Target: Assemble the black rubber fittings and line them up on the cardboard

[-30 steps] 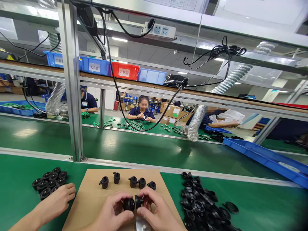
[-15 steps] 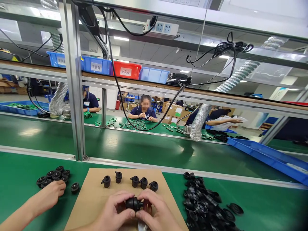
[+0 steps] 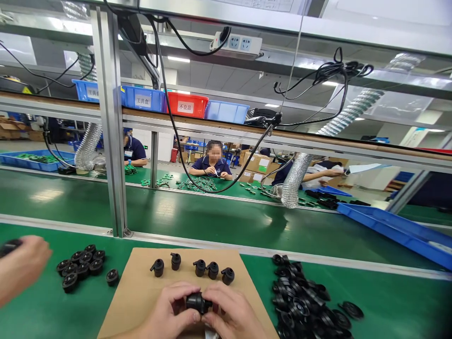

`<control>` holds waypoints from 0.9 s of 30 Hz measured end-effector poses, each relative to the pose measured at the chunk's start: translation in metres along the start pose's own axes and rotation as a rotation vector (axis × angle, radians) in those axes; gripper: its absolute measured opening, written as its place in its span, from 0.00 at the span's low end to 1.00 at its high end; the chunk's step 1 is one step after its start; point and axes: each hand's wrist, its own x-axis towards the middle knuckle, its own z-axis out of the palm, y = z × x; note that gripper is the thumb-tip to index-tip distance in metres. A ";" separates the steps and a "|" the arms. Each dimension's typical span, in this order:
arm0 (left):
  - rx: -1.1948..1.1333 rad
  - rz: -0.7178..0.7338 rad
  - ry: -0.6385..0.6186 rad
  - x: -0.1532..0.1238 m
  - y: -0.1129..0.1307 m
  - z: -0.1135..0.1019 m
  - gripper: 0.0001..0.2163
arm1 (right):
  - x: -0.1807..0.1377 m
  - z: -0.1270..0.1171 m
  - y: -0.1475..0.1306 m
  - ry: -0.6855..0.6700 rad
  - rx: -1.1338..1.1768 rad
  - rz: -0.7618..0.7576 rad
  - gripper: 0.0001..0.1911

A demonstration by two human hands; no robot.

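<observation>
Low over the brown cardboard sheet [image 3: 141, 301], a black round plastic housing [image 3: 196, 302] lies sideways between my two hands. The fingers of my left hand [image 3: 173, 308] are closed round its wider end. My right hand [image 3: 231, 308] grips the narrower end, its fingers covering most of it. Beneath my right hand shows a small piece of a silvery object [image 3: 211, 333], too hidden to name. Several similar black housings with side spouts, one of them a housing [image 3: 228, 276] at the right, stand along the far part of the cardboard.
To the right lies a heap of black plastic parts [image 3: 300, 301]. Several round black parts [image 3: 83, 268] sit at the left, where a co-worker's hand [image 3: 30, 259] holds a dark part. A blue tray [image 3: 395, 230] and metal post [image 3: 111, 141] stand beyond; other people work opposite.
The co-worker's hand has moved left, away from the round parts, with a dark part in it. My hands stay on the black housing, which has turned slightly.
</observation>
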 end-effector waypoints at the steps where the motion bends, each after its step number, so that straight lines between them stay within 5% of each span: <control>1: -0.010 -0.010 0.007 -0.001 0.000 0.000 0.23 | 0.000 -0.001 0.000 -0.010 -0.012 -0.012 0.14; 12: 0.046 -0.091 -0.044 -0.004 -0.016 -0.004 0.28 | 0.001 -0.002 -0.003 -0.077 -0.149 0.060 0.14; 19: -0.051 -0.154 -0.045 -0.002 -0.004 -0.001 0.25 | 0.000 -0.002 -0.006 -0.113 -0.175 0.051 0.20; 27: -0.140 -0.241 -0.054 -0.003 -0.003 -0.002 0.28 | 0.002 -0.007 -0.008 -0.058 -0.199 -0.118 0.22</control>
